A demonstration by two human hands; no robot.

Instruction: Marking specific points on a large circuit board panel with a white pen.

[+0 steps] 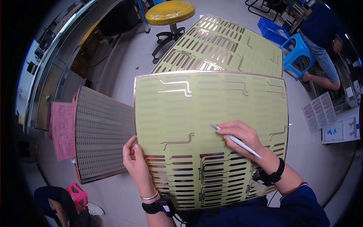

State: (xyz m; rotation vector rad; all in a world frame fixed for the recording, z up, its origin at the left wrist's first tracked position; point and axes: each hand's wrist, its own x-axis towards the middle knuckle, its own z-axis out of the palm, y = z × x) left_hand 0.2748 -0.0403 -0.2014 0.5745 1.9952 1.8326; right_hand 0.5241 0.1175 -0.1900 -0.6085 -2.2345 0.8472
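A large yellow-green circuit board panel with copper-coloured traces stands tilted in front of me. My left hand grips its left edge, thumb on the face and fingers curled at the side. In my right hand is a slim white and silver pen-shaped tool, pinched near its tip. That tip is at the panel's face, slightly right of the middle; whether it touches I cannot tell. Behind this panel lies another similar panel with copper strips.
Left of me a stack of grey-green patterned panels leans beside a pink sheet. A yellow round stool stands beyond. At right are a blue stool, a blue crate and a seated person. Another person sits at lower left.
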